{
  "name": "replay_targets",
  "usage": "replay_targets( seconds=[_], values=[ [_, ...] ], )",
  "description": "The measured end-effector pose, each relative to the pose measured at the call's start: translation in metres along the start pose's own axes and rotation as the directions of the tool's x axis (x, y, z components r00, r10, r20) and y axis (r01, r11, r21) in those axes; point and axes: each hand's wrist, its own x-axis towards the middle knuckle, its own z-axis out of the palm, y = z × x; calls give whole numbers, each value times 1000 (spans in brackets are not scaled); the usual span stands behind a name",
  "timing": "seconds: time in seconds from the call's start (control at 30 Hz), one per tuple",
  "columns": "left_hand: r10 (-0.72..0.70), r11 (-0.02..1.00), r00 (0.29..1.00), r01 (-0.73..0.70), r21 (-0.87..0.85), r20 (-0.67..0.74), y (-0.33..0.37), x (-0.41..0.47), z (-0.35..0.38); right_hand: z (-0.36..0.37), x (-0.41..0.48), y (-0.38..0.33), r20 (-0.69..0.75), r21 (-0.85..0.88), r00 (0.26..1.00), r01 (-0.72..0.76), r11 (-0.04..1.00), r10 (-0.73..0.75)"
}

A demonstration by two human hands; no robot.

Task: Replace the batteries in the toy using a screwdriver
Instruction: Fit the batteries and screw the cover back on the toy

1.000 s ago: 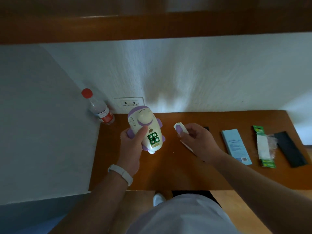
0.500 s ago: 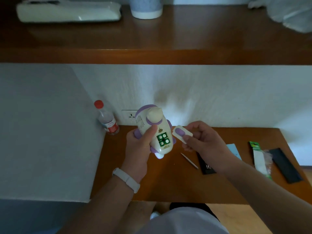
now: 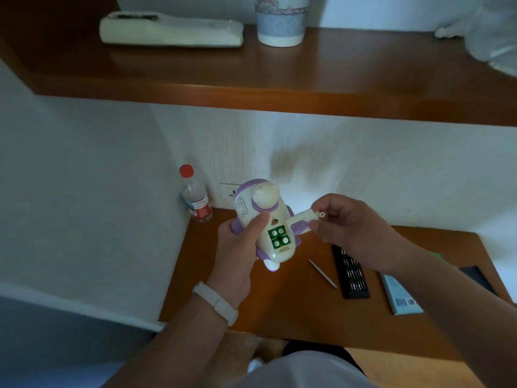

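Head view, left fingers [image 3: 256, 224] grip toy [image 3: 279, 214] above desk [image 3: 279, 303], right fingers [image 3: 333, 204] pinch cover [image 3: 303, 215] at toy's edge

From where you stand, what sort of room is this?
Probably a home or dorm-room desk nook, not a workshop: a small wooden desk sits in a white-walled corner under a wooden shelf, with a wall socket beside a water bottle and a patterned cup above.
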Motion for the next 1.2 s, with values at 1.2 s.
replay_targets(
  seconds=[1.2],
  values=[
    [43,988,999,-40,147,-22,-1,-24,21,12,-20,5,70,-256,973,230,939,-219]
  ],
)
